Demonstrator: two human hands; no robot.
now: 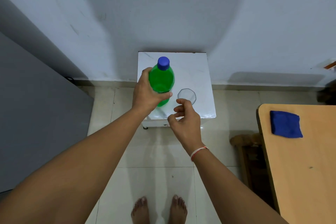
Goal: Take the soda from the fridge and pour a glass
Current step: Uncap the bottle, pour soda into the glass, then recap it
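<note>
A green soda bottle (161,80) with a blue cap (163,63) stands upright on the small white table (198,71). My left hand (145,92) grips its body from the left, fingers wrapped round the lower half. Just to the right of the bottle stands a clear empty glass (187,96). In front of that glass my right hand (185,120) hovers with loosely curled fingers and holds nothing; it does not touch the glass.
The grey fridge (36,107) fills the left side, its door closed. A wooden table (305,160) with a folded blue cloth (285,124) stands at the right, a wooden stool (245,143) beside it. Pale floor tiles (156,178) lie under my bare feet.
</note>
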